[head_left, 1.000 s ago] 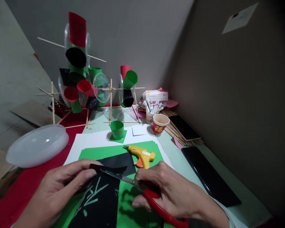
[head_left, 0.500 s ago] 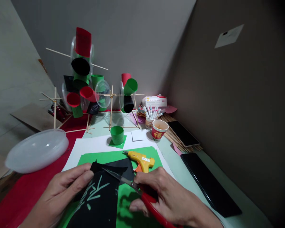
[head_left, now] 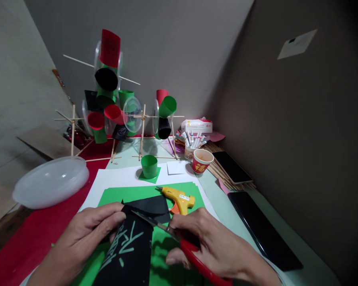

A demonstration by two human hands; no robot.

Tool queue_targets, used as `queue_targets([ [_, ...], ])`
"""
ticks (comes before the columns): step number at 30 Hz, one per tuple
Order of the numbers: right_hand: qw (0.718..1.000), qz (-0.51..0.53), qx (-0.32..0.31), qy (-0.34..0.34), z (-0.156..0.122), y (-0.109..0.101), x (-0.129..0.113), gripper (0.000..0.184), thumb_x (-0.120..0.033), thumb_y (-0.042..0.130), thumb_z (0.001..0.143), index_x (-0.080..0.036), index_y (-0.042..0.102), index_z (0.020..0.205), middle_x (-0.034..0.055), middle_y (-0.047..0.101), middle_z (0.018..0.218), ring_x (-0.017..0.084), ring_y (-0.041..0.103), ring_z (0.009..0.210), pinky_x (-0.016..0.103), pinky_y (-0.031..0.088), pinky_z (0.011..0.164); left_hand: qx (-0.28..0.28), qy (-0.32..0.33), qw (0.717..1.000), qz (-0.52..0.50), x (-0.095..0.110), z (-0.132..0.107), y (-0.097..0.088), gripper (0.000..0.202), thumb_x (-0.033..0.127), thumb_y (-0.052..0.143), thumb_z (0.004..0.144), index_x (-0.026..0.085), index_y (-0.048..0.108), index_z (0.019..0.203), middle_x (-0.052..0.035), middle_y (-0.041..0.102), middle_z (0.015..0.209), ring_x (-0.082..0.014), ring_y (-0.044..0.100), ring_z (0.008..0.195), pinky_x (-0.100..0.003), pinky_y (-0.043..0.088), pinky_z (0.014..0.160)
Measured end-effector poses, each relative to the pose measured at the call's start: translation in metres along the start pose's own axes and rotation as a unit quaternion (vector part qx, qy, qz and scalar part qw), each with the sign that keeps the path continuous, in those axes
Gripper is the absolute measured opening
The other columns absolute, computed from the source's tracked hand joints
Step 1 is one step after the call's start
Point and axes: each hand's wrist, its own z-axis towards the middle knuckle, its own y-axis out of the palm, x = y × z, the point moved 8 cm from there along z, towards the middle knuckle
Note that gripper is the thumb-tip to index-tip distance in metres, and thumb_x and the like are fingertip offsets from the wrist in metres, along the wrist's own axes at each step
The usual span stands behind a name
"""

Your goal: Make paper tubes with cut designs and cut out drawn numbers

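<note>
Pinched in my left hand [head_left: 91,232] is the edge of a black paper sheet [head_left: 137,254] with pale green brush marks on it. My right hand [head_left: 214,246] grips red-handled scissors [head_left: 192,256], whose blades lie across the top of the sheet close to my left fingertips. A flap of black paper [head_left: 146,204] reaches up and right beyond the blades. Just past my right hand, a yellow glue gun [head_left: 179,197] rests on green sheets [head_left: 119,193]. Farther back stands a green paper cylinder [head_left: 149,166] on a small green square.
Stick frames [head_left: 143,135] carrying red, green and black paper tubes [head_left: 110,47] stand at the back. A translucent plastic bowl [head_left: 52,182] sits at left. A red paper cup [head_left: 202,161], a cup of markers [head_left: 191,149], a phone [head_left: 232,167] and a long black slab [head_left: 262,228] line the right.
The scissors and black sheet have shifted slightly right in view, together with the whole scene. The long black flap above the blades now sits differently, extending higher to the right.
</note>
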Motion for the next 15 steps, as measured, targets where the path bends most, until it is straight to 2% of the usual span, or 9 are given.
queue_targets([
  [2,1.0,-0.008,0.001,0.001,-0.001,0.0,0.001,0.037,-0.053,0.066,0.094,-0.021,0.055,0.078,-0.0043,0.056,0.061,0.013,0.048,0.06,0.023,0.035,0.059,0.036,-0.01,0.999,0.008,-0.004,-0.001,-0.006,0.039,0.072,0.073,0.068,0.034,0.081,0.075,0.0007,0.075,0.067,-0.0173,0.067,0.063,-0.02,0.054,0.057],
  [5,1.0,-0.018,0.001,0.008,-0.002,0.001,0.003,0.038,-0.048,0.063,0.097,-0.021,0.049,0.075,-0.0048,0.055,0.061,0.012,0.046,0.059,0.023,0.034,0.06,0.05,-0.007,0.999,0.02,-0.001,-0.003,-0.006,0.038,0.073,0.073,0.067,0.036,0.082,0.074,0.0005,0.078,0.073,-0.0176,0.069,0.069,-0.019,0.054,0.061],
  [9,1.0,-0.029,0.003,-0.003,-0.003,0.001,0.003,0.038,-0.046,0.064,0.096,-0.021,0.046,0.073,-0.0068,0.045,0.059,0.011,0.038,0.056,0.024,0.03,0.056,0.068,0.005,0.997,0.032,0.016,-0.008,0.002,0.043,0.072,0.066,0.072,0.031,0.079,0.07,-0.0008,0.068,0.06,-0.0205,0.066,0.066,-0.023,0.053,0.056],
  [15,0.999,-0.042,0.003,-0.015,-0.003,0.0,0.002,0.042,-0.044,0.063,0.096,-0.021,0.039,0.071,-0.0075,0.038,0.058,0.01,0.03,0.054,0.024,0.026,0.054,0.068,0.029,0.996,0.046,0.034,-0.006,0.007,0.042,0.066,0.062,0.076,0.028,0.075,0.067,-0.001,0.061,0.054,-0.0219,0.063,0.067,-0.024,0.052,0.054],
])
